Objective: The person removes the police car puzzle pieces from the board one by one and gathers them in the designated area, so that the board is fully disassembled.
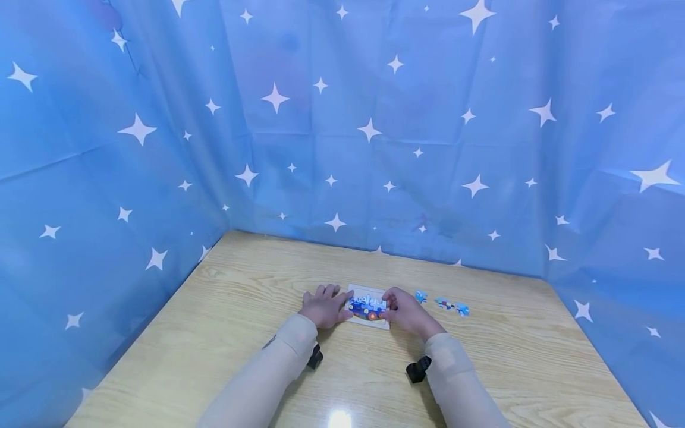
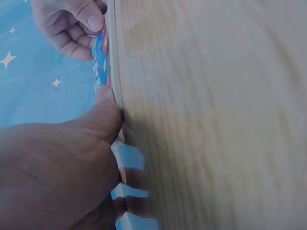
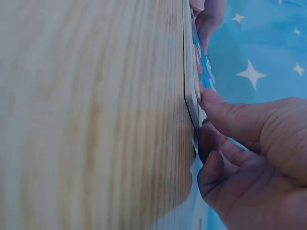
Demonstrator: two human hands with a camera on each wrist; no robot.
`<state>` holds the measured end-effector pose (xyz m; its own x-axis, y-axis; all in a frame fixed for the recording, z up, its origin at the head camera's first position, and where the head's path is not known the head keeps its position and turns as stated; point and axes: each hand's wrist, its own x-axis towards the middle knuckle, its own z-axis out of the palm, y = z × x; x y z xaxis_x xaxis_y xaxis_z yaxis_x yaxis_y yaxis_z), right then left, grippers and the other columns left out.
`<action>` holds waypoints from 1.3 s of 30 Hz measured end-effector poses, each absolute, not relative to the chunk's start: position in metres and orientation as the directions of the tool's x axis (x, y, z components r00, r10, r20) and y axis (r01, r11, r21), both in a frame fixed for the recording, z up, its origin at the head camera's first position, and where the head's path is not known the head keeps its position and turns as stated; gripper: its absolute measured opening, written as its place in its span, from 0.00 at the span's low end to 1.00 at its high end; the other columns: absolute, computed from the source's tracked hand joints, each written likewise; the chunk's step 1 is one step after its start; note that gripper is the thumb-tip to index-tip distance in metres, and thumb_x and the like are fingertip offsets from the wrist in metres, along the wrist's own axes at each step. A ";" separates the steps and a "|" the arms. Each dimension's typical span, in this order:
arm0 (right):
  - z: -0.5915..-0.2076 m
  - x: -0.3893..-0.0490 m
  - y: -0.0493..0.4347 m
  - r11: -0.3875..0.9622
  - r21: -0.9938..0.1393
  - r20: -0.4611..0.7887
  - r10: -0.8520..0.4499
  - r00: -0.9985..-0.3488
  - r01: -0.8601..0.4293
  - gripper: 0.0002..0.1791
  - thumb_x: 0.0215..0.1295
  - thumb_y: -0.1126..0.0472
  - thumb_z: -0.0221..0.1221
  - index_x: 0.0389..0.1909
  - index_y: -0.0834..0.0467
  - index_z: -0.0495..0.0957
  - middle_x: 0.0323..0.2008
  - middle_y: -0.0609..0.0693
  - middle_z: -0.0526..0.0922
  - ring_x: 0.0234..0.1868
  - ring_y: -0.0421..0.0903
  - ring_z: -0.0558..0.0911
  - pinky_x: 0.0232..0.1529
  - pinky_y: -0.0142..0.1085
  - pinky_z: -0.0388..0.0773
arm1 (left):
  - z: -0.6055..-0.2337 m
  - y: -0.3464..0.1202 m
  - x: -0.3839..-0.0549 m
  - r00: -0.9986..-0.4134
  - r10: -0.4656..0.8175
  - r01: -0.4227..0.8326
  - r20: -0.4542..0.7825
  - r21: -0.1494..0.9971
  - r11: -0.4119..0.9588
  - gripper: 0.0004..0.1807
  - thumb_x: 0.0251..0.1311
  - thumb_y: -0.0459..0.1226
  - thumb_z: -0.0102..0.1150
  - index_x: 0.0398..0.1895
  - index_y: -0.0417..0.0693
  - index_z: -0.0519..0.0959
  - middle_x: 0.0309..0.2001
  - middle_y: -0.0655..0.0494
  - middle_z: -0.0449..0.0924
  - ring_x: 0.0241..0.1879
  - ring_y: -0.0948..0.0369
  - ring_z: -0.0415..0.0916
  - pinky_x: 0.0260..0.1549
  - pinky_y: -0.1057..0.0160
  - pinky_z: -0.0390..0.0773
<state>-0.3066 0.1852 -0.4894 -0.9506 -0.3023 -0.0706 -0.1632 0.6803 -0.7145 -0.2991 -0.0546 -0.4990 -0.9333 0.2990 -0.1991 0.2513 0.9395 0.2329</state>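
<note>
A small jigsaw puzzle with a blue vehicle picture lies in a pale, flat frame on the table. My left hand is at the frame's left side; its thumb rests on the edge and the other fingers spread over the tabletop. At the right side is my right hand, fingers bent. Its thumb touches the puzzle's edge, with the index finger curled farther up that side. Whether a piece sits between those fingertips is hidden. Loose jigsaw pieces lie just right of this hand.
Farther right on the wooden table lie more puzzle pieces, close together. A blue curtain with white stars hangs behind the table and along its sides. Each wrist carries a small black camera.
</note>
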 end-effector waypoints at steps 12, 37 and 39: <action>-0.491 -0.309 0.182 0.687 -0.710 -0.051 -0.273 -0.961 -0.158 0.09 0.71 0.70 0.60 0.49 0.62 0.78 0.38 0.51 0.77 0.39 0.47 0.75 0.42 0.42 0.73 | -0.487 -0.056 -0.291 -0.933 0.305 0.261 -0.189 0.225 0.939 0.33 0.75 0.60 0.43 0.81 0.71 0.56 0.78 0.54 0.52 0.75 0.50 0.49 0.66 0.33 0.55; -0.487 -0.309 0.185 0.768 -0.591 -0.026 -0.324 -0.946 -0.247 0.11 0.70 0.69 0.61 0.52 0.63 0.80 0.47 0.54 0.76 0.45 0.49 0.78 0.48 0.47 0.78 | -0.501 -0.058 -0.305 -0.923 0.322 0.271 -0.213 0.237 0.933 0.35 0.74 0.62 0.41 0.81 0.72 0.52 0.80 0.54 0.48 0.75 0.49 0.47 0.66 0.32 0.53; -0.487 -0.309 0.184 0.766 -0.591 -0.020 -0.327 -0.945 -0.253 0.11 0.70 0.70 0.61 0.51 0.63 0.78 0.46 0.54 0.75 0.44 0.49 0.77 0.47 0.46 0.77 | -0.498 -0.059 -0.303 -0.922 0.322 0.270 -0.214 0.238 0.933 0.35 0.75 0.61 0.42 0.81 0.72 0.52 0.80 0.54 0.48 0.75 0.49 0.47 0.66 0.33 0.53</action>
<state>-0.3087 0.1838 -0.4873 -0.9447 -0.3273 -0.0200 -0.2530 0.7663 -0.5906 -0.3035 -0.0585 -0.4982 -0.9223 0.3217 -0.2141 0.2702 0.9329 0.2379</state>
